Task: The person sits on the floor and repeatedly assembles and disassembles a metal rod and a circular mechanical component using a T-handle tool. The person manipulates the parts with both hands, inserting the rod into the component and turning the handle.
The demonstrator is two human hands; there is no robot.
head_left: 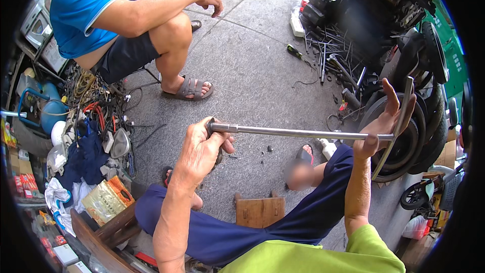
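Observation:
A long steel T-handle wrench (298, 132) lies roughly level across the middle, above my lap. My left hand (194, 151) is closed around its left end, beside a dark round piece that shows above the fingers. At the other end, the thin crossbar stands steeply tilted against the palm of my right hand (387, 121). Some fingers of that hand stretch upward and apart, while a lower one bends by the shaft. The crossbar hides part of the palm.
A seated person in a blue shirt (81, 15) is at upper left. A low wooden stool (260, 212) stands between my legs. Metal rods and tools (323, 60), a screwdriver (298, 53) and tyres (434, 126) lie right. Cables and cloths (83, 156) crowd the left.

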